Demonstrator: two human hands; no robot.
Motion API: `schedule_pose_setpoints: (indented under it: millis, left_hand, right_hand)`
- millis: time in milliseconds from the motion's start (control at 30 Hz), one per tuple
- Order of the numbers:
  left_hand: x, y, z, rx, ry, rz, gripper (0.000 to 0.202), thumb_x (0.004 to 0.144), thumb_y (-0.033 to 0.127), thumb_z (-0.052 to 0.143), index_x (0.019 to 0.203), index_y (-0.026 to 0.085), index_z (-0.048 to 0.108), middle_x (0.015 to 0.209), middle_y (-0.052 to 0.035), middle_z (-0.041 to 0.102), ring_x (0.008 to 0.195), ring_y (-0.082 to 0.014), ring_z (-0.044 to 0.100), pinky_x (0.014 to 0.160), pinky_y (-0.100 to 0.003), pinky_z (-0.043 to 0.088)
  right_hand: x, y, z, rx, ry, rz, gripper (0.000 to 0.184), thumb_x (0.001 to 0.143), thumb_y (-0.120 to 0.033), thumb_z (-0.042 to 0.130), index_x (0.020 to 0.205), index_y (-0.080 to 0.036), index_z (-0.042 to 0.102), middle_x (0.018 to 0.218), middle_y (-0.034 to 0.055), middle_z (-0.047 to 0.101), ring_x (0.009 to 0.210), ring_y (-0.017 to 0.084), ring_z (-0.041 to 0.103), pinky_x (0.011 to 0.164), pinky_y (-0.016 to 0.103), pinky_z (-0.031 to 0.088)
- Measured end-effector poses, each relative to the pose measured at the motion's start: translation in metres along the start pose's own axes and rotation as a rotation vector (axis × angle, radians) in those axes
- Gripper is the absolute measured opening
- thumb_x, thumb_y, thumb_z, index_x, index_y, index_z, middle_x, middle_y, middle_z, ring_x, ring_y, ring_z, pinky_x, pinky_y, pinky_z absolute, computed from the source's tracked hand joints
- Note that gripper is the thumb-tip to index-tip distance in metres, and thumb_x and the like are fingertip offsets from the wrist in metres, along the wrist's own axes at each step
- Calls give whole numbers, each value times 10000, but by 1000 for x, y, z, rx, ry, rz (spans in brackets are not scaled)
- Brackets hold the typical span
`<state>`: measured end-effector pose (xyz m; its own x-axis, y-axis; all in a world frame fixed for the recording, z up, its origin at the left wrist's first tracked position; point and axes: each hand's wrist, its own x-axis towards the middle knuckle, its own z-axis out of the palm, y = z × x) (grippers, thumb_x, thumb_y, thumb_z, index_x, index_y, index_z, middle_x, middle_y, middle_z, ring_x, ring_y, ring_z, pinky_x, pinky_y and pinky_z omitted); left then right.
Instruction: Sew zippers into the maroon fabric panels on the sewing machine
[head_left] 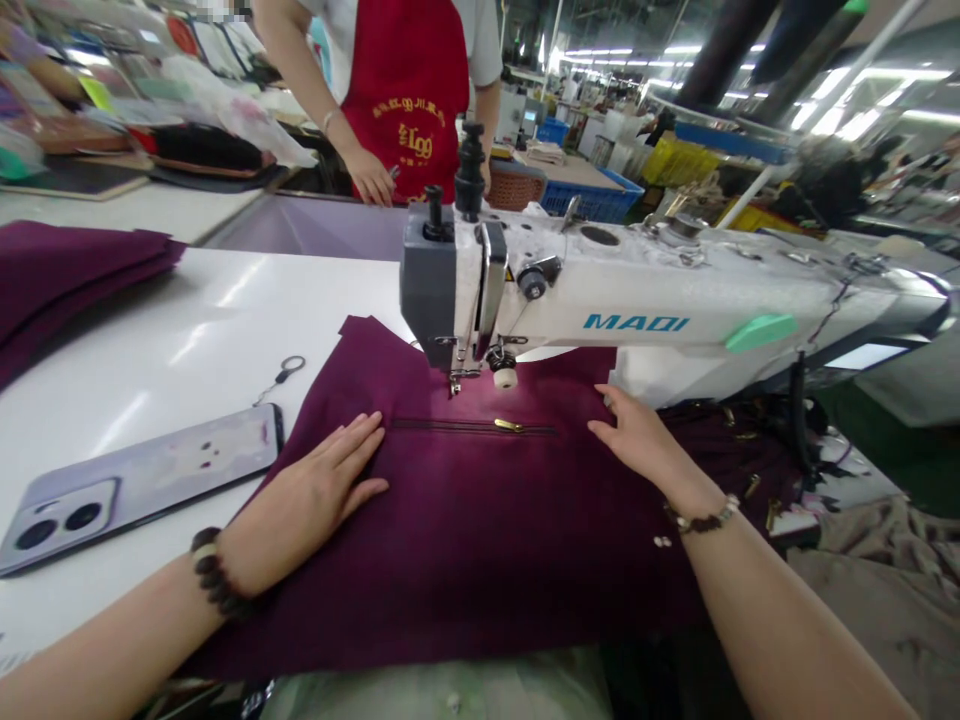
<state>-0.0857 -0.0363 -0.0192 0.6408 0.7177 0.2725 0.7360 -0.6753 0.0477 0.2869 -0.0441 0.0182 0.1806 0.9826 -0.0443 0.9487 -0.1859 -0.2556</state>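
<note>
A large purple fabric panel (465, 540) lies over the table edge and under the head of a white sewing machine (555, 290). Set into the panel is a zipper (442, 426) with a gold pull (508, 426), just in front of the presser foot (454, 385). My left hand (315, 495) rests flat on the fabric left of the zipper, fingers stretched out. On the right, my right hand (637, 430) touches the panel near the machine's base, thumb and fingers apart. Neither hand holds anything.
A phone (150, 480) with a ring strap lies left on the white table (225, 310). Folded purple fabric (67, 280) sits at far left. Behind the machine stands a person in a red apron (409, 90). More zipper pieces (742, 450) and brownish cloth (877, 580) lie at right.
</note>
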Motion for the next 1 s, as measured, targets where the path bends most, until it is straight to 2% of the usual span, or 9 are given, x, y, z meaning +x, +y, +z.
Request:
schedule_pose_setpoints:
  millis: [67, 200, 300, 367, 500, 600, 667, 800, 1000]
  left_hand:
    - [1, 4, -1, 13, -2, 7, 647, 899, 543, 228, 1224, 57, 507, 1316, -163, 456, 1199, -279, 450, 995, -416, 406]
    - [13, 25, -1, 48, -34, 77, 656, 911, 527, 194, 1218, 42, 510, 1324, -170, 442, 1215, -261, 433, 1002, -383, 401]
    - [31, 43, 3, 94, -63, 124, 602, 920, 496, 244, 1211, 44, 515, 1324, -176, 441, 1234, -259, 408, 1018, -373, 379]
    - [42, 51, 7, 132, -70, 129, 561, 911, 476, 326, 1204, 38, 518, 1308, -190, 455, 1232, -267, 409, 1017, -376, 377]
    - [57, 53, 10, 146, -74, 142, 559, 865, 449, 468, 1194, -1, 507, 1277, -230, 472, 1211, -294, 430, 1001, -386, 388]
    - [62, 49, 6, 115, -96, 143, 558, 840, 479, 495, 1175, 33, 526, 1249, -210, 506, 1181, -288, 460, 981, -385, 402]
    - [65, 46, 2, 94, -116, 116, 569, 808, 503, 528, 1152, 50, 542, 1208, -196, 535, 1118, -287, 505, 944, -383, 428]
    - [74, 39, -5, 33, -144, 71, 620, 736, 516, 605, 1143, 54, 538, 1100, -165, 564, 960, -267, 554, 856, -375, 468]
    - [75, 29, -1, -17, -136, 83, 623, 714, 543, 601, 1115, 69, 544, 1087, -145, 553, 956, -262, 533, 851, -380, 459]
  right_hand:
    - [0, -6, -11, -16, 42, -39, 504, 791, -196, 546, 1275, -133, 420, 1083, 120, 608, 974, 217, 591, 853, 302, 448]
    - [5, -21, -42, -369, 154, -78, 450, 825, -144, 450, 1270, -211, 434, 1072, 112, 614, 875, 260, 619, 742, 361, 471]
    - [14, -30, -55, -619, 156, -12, 384, 854, -77, 318, 1176, -148, 515, 880, 150, 645, 765, 274, 629, 651, 368, 464]
    - [17, -37, -55, -695, 192, -23, 346, 858, -75, 317, 1108, -102, 554, 847, 181, 635, 816, 296, 615, 704, 406, 452]
    - [8, -61, -32, -493, 275, -284, 354, 859, -176, 439, 1201, -106, 500, 1186, 217, 515, 1112, 332, 469, 906, 496, 365]
    - [-3, -83, 1, -206, 101, -586, 379, 900, -242, 397, 1269, -165, 438, 1347, 126, 399, 1234, 245, 371, 998, 458, 325]
    - [-8, -93, 22, -87, -7, -689, 384, 908, -260, 386, 1284, -190, 418, 1360, 90, 394, 1265, 219, 336, 1029, 474, 288]
    - [-12, -96, 43, 15, -65, -699, 394, 893, -231, 405, 1285, -196, 414, 1365, 88, 394, 1295, 219, 295, 1052, 536, 200]
    - [-9, -91, 41, 52, -58, -698, 388, 888, -234, 410, 1274, -197, 426, 1367, 90, 393, 1290, 201, 306, 1060, 514, 196]
